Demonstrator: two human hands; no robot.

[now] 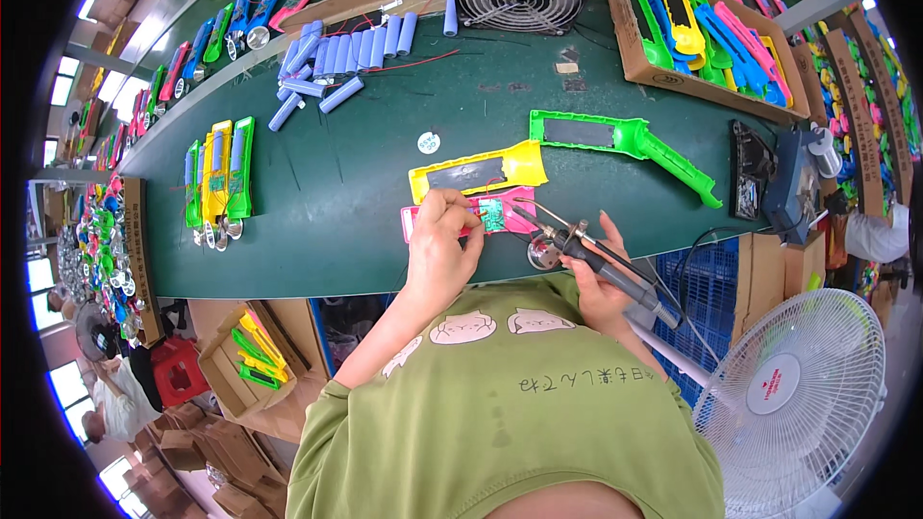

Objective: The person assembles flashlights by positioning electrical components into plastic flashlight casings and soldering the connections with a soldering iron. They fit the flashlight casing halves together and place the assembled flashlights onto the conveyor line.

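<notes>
- A pink flashlight half-shell [520, 218] is lying on a green workbench [327, 173] before a seated or standing worker, its long axis running left to right; a small green circuit board [492, 214] is sitting inside it.
- The board is lying between the two hands: ahead and to the right of the left hand [444, 242], ahead and to the left of the right hand [601, 279]. The left is nearer, its fingertips resting by the board's left edge.
- The left thumb and forefinger are closing in near each other — whether they are pinching a lead is too small to tell.
- The right hand is wrapping firmly around a dark-handled soldering iron [620, 280], its shaft slanting toward the board from the right; tip contact cannot be told.
- A round silvery reflector [541, 253] is resting beneath the iron.
- Just beyond, a yellow half-shell [524, 165] is lying roughly parallel — a green half-shell [663, 149] is angling away to its right.
- Farther out, blue cylindrical battery cells [351, 53] are clustering ahead-left, and a cardboard box [707, 96] is holding colored shells.
</notes>
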